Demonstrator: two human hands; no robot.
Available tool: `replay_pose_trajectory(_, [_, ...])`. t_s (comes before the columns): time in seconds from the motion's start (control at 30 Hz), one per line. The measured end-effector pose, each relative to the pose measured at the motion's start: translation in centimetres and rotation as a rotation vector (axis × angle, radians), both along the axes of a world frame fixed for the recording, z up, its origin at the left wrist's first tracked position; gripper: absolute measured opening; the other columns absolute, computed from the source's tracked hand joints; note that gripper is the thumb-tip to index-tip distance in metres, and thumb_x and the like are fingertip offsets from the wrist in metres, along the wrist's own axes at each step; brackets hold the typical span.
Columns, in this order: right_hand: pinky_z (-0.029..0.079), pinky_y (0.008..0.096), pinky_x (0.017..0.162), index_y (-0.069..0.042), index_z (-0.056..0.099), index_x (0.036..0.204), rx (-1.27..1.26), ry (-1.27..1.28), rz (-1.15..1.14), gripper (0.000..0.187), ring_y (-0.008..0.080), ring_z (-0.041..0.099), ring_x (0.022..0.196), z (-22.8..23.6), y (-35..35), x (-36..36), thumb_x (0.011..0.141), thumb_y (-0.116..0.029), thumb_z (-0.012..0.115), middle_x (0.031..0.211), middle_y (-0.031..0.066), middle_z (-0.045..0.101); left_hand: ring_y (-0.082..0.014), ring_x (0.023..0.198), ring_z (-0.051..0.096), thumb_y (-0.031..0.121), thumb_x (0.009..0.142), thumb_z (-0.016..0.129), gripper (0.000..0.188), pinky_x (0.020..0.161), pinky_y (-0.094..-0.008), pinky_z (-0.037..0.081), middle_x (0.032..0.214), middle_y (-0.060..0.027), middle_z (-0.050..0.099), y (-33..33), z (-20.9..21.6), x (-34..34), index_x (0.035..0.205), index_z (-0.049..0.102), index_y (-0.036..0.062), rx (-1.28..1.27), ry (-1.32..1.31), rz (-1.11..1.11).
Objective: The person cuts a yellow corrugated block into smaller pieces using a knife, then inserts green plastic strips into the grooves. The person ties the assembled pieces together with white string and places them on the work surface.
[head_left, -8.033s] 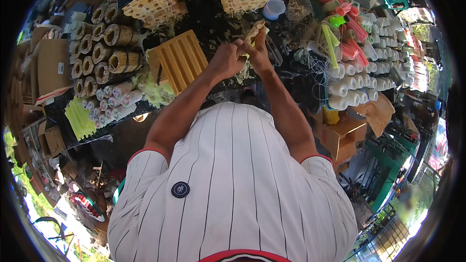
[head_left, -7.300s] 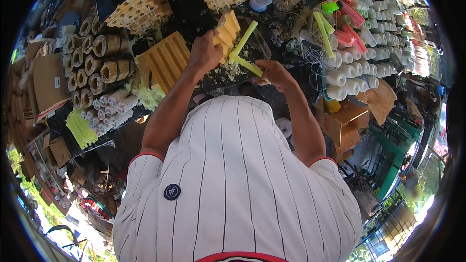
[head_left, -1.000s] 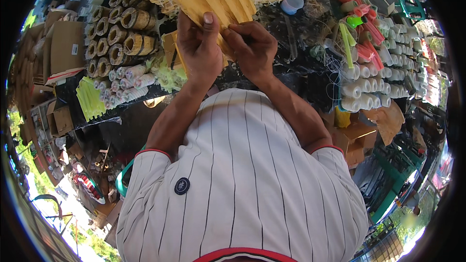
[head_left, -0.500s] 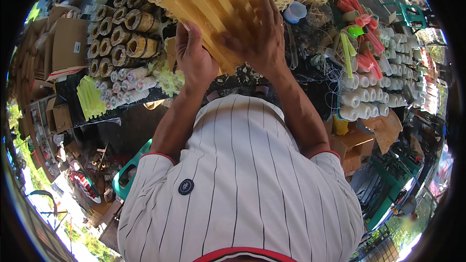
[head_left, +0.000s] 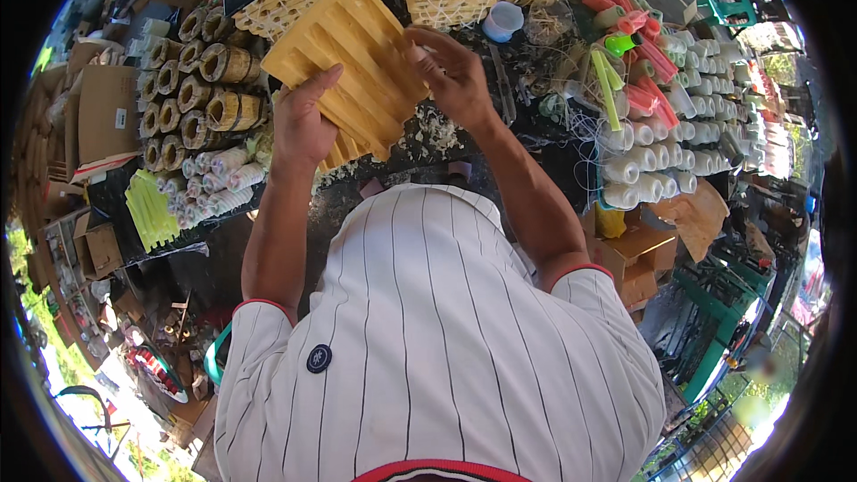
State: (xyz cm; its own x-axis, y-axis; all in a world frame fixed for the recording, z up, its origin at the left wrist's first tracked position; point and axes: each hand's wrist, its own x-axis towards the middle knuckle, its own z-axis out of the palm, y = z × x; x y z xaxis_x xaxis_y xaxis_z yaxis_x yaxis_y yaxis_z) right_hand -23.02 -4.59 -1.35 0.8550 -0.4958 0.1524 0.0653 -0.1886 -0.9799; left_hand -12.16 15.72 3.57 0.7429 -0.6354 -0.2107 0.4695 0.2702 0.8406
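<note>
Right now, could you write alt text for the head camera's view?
A person's left hand holds a grooved yellow slab above a dark, scrap-strewn table, the right hand beside the slab's edge. Hollow brown tubes are stacked at left, white rolls at right.

2 forearms (head_left: 531,192) reach forward, left grip (head_left: 302,125) clasping, thumb (head_left: 319,82) uppermost, right grip (head_left: 453,78) curled inward.

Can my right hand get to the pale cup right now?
Likely yes: nothing visible blocks the right hand from the pale cup, and the left hand holds the ridged yellow piece.
</note>
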Motion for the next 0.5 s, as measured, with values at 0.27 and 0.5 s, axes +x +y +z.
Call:
replay_pose_trajectory(0.27, [0.052,0.056,0.098,0.001,0.065,0.122,-0.54,1.043,-0.319,0.045,0.045,0.066,0.116,-16.3,-10.4,-6.3,0.096,-0.034,0.076,0.123,0.0247,0.068,-0.0285,0.135,0.059,0.015,0.102,0.069,0.058,0.115,-0.047,0.048,0.146,-0.0137,0.058,0.5,0.8,-2.1,0.153,0.044,0.0019,-0.022,0.015,0.079])
replay_pose_trajectory(0.5, [0.056,0.0413,0.086,0.001,0.06,0.13,-0.262,0.522,-0.286,0.044,0.0293,0.069,0.101,-17.6,-10.9,-8.1,0.095,-0.017,0.08,0.113,0.0144,0.07,-0.0267,0.138,0.056,0.048,0.105,0.064,0.074,0.114,-0.0451,0.049,0.15,-0.0136,0.055,0.8,1.3,-2.3,0.157,0.038,0.001,-0.066,0.05,0.081])
